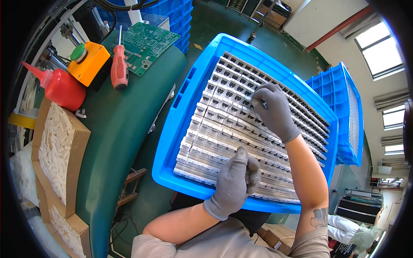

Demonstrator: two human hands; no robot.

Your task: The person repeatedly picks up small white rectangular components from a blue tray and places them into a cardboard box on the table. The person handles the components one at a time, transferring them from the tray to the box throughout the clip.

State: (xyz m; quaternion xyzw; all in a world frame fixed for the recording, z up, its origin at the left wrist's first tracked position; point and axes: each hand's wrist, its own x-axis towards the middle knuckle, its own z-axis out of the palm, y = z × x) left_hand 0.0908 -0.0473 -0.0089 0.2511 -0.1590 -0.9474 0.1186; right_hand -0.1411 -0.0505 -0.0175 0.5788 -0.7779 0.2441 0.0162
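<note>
- Right hand (275, 112), grey-gloved, fingertips pinched down on one small grey part (254, 103) in the upper rows of the tray; the grip looks closed on it, though the fingers hide the contact
- Left hand (234, 182), also gloved, curled shut around what seems to be a few of the same parts near the tray's front edge; what it holds is mostly hidden
- The parts (223, 129) look like small moulded plastic blocks, pale grey with dark recesses; likely light, stiff and a little slick through gloves; best taken by the two long sides, lifting straight up so the neighbours stay put
- They stand packed in tight rows, touching one another, filling the blue tray (172, 142)
- The tray rests across the lap, just beside the green table (116, 129)
- On the table: a red screwdriver (119, 69), a green circuit board (146, 43), a red squeeze bottle (62, 88), an orange push-button box (88, 62)
</note>
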